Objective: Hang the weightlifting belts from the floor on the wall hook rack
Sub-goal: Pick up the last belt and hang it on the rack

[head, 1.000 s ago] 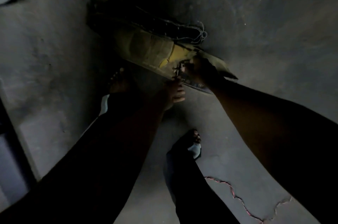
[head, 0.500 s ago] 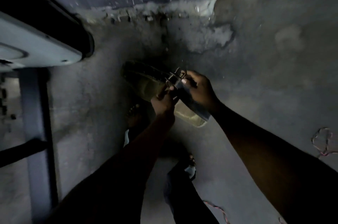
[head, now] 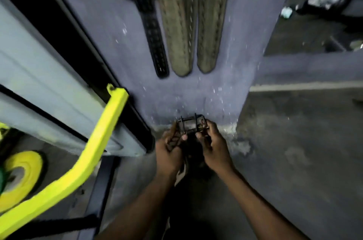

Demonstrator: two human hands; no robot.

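I hold a weightlifting belt by its metal buckle [head: 191, 124] in front of a blue-grey wall pillar [head: 235, 43]. My left hand [head: 170, 151] grips the buckle's left side and my right hand [head: 213, 146] grips its right side. The rest of this belt hangs down dark between my forearms and is mostly hidden. On the pillar above, a narrow black belt [head: 154, 37] and two wide olive belts [head: 177, 29] [head: 211, 24] hang straight down. The hook rack itself is above the frame's top edge.
A grey gym machine panel with black trim [head: 59, 75] stands at the left, with a yellow bar [head: 92, 151] and a yellow weight plate [head: 21, 177] beside it. Grey concrete floor [head: 294, 151] spreads to the right, with dark clutter [head: 326, 0] at the far upper right.
The view has swung up from the floor to the wall. Both hands have lifted the belt off the floor and now hold its buckle in front of the pillar under the hanging belts.
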